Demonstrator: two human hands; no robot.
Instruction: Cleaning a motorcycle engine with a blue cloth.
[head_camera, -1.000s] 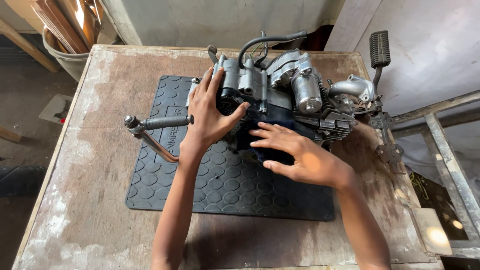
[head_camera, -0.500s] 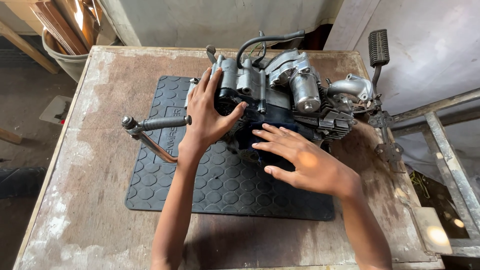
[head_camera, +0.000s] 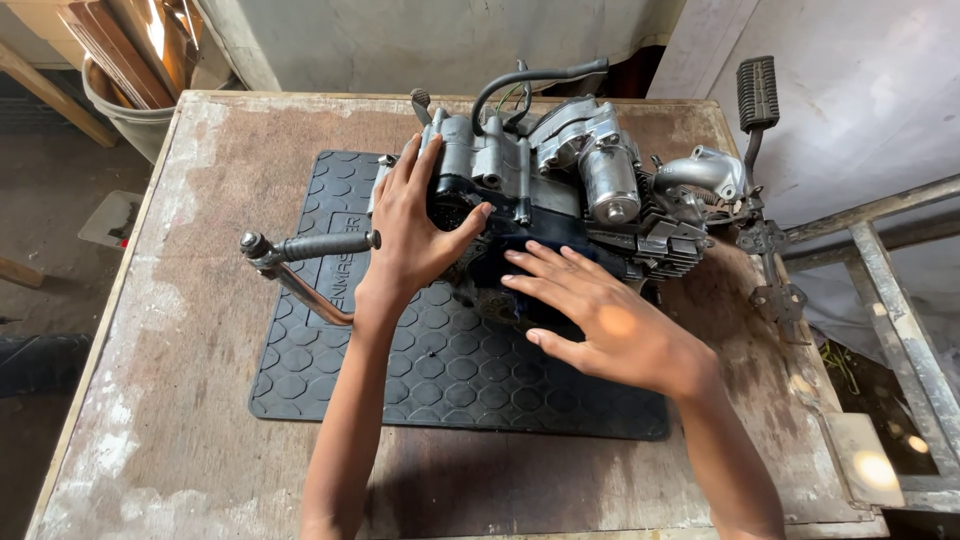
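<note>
A worn wooden worktop (head_camera: 200, 400) is seen from above, its surface scuffed and stained. On it a black rubber mat (head_camera: 420, 380) with a hexagon pattern is laid, and on the far half of the mat a small motorcycle engine (head_camera: 570, 190) is set, its grey castings toward the far edge and a dark side cover facing the near side. A kick-start lever (head_camera: 310, 250) juts from the engine's left end over the mat, and a foot pedal (head_camera: 757, 95) rises at the right end. A bucket (head_camera: 125, 115) of scrap wood is seen beyond the far left corner.

The left hand (head_camera: 415, 235) is laid flat on the engine's left end, fingers spread and pointing away, thumb stretched toward the casing. The right hand (head_camera: 600, 315) is pressed flat on the dark cover, fingers spread and pointing left. Nothing is pinched by either hand.

The step in hand is judged to be steadying or shifting the engine on the mat. An even, two-handed push would be called for, with the lever kept free.
</note>
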